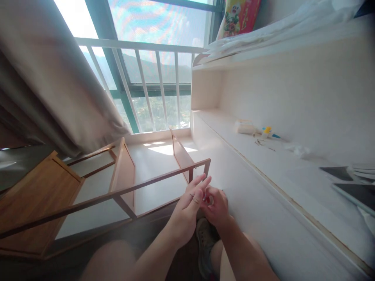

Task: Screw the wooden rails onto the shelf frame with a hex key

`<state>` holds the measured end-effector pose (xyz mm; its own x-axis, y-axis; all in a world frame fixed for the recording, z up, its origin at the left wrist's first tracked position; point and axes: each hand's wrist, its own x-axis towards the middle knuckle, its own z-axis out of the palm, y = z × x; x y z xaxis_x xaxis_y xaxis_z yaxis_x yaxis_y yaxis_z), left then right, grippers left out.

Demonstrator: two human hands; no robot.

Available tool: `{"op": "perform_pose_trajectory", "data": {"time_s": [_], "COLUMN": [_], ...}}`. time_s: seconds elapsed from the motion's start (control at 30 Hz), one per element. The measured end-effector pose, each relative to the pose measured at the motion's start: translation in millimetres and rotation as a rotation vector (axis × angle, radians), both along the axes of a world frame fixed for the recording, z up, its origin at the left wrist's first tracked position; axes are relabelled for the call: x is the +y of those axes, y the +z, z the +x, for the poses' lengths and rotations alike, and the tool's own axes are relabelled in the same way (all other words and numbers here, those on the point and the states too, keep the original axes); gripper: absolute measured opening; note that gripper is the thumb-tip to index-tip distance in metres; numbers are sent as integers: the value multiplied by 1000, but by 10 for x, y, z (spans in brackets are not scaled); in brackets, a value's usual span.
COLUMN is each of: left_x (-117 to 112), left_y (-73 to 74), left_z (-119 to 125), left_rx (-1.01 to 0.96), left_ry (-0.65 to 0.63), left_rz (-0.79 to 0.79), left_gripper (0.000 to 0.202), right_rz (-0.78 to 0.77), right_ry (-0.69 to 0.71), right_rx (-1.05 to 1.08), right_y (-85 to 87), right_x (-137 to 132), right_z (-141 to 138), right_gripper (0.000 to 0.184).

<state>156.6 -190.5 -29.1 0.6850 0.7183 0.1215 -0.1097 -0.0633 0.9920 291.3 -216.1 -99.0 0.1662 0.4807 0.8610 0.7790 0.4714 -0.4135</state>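
Note:
My left hand (187, 205) is in front of me at the near end of the wooden shelf frame (164, 176), its fingers stretched forward and the thumb pressed against them. A thin dark piece, too small to name, shows by the thumb. Close against it, my right hand (218, 207) has curled fingers in a pinch, with a small reddish spot between them; what they hold is hidden. The frame lies on its side, with brown rails, an upright panel (123, 171) and another panel (182, 154) across it.
On the right, a white ledge (263, 164) holds a clear container (245, 127), a yellow-and-blue item (266, 132), small metal pieces (259, 142) and a dark flat device (356, 195). A grey curtain (58, 78) hangs left of the railing (158, 70). My shoe (205, 242) is below my hands.

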Motion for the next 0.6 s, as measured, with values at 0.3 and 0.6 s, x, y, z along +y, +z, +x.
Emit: {"op": "perform_pose_trajectory", "data": {"time_s": [0.3, 0.6], "left_x": [261, 325], "left_y": [-134, -201], "left_z": [267, 384], "left_rx": [-14, 85], "left_ry": [-59, -137], "left_rz": [-124, -81], "left_gripper": [45, 51], "right_rz": [-31, -125], "right_ry": [-106, -157], "right_rx": [67, -59], "right_y": [-301, -275], "right_x": [111, 3], "right_z": [212, 237], "right_gripper": [17, 9]}}
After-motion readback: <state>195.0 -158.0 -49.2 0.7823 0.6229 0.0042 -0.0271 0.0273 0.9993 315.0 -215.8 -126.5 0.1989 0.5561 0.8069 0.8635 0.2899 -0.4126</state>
